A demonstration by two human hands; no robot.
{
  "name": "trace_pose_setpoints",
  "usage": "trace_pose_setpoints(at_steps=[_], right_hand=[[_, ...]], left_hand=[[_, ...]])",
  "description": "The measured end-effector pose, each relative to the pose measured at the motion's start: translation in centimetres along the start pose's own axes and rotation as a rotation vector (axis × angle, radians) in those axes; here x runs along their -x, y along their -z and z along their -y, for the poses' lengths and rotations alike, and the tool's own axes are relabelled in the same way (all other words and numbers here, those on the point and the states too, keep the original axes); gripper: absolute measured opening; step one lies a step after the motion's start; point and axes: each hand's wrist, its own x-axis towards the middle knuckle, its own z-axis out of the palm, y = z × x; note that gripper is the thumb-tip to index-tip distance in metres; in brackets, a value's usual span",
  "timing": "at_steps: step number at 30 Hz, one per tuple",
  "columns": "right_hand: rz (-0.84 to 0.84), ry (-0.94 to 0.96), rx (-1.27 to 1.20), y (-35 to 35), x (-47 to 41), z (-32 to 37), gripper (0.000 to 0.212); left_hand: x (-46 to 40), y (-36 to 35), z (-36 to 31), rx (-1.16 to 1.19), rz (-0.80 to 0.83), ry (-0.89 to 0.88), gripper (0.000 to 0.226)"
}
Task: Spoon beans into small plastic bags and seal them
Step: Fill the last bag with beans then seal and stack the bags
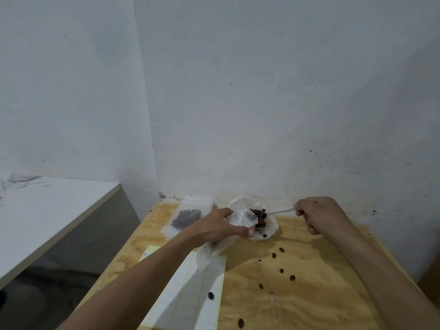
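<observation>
My left hand [220, 226] grips a small clear plastic bag [215, 247] by its open mouth, tilted above the wooden table [297, 306]. My right hand [317, 216] grips the handle of a thin spoon [279, 211]. The spoon's bowl reaches into a pile of dark brown beans [259, 216] lying on a clear plastic sheet or dish [271, 231] near the wall. A filled bag of beans [187, 217] lies flat at the table's far left corner.
Several loose beans [282, 270] are scattered over the table in front of my right arm. A white and yellow gridded sheet [190, 296] lies under my left forearm. A white counter [47, 210] stands to the left, with a gap to the floor between.
</observation>
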Motion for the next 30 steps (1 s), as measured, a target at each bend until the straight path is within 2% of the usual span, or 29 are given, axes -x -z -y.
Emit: trace_pose_setpoints(at_steps=[3, 5, 7, 10, 14, 19, 21, 22, 23, 26, 30], right_hand=[[0.04, 0.19, 0.189, -0.9, 0.4, 1.2, 0.029], [-0.019, 0.356, 0.32, -1.4, 0.7, 1.9, 0.031], [-0.115, 0.439, 0.374, -1.3, 0.5, 2.0, 0.034], [-0.185, 0.428, 0.468, -1.6, -0.1, 1.0, 0.032], [-0.215, 0.408, 0.66, -2.7, -0.2, -1.3, 0.028], [-0.075, 0.409, 1.014, -4.9, 0.6, -2.1, 0.012], [-0.081, 0.306, 0.947, -5.4, 0.7, -2.1, 0.012], [-0.096, 0.233, 0.85, -5.4, 0.4, -2.1, 0.016], [-0.105, 0.145, 0.722, -5.1, 0.0, -2.1, 0.023], [-0.122, -0.107, 0.373, -4.4, -1.0, -2.4, 0.035], [-0.134, -0.261, 0.254, -4.6, -0.9, -4.1, 0.026]], left_hand=[[-0.1, -0.2, -0.3, 0.001, 0.008, -0.014, 0.098], [-0.1, -0.2, -0.4, 0.006, -0.01, 0.004, 0.083], [-0.2, 0.0, -0.3, 0.004, -0.035, 0.018, 0.064], [-0.6, 0.2, 0.2, 0.066, -0.032, 0.015, 0.053], [-0.8, 0.0, 0.2, 0.071, -0.046, -0.023, 0.064], [-1.7, 0.2, -0.3, 0.072, -0.072, -0.062, 0.073], [-1.8, 0.5, -1.5, 0.032, -0.076, -0.099, 0.045], [-1.8, 0.6, -2.5, 0.02, -0.064, -0.121, 0.031], [-1.9, 0.7, -3.4, 0.006, -0.058, -0.137, 0.026], [-2.0, 0.5, -5.8, -0.033, -0.033, -0.184, 0.037], [-2.6, -0.7, -6.0, -0.043, 0.008, -0.201, 0.048]])
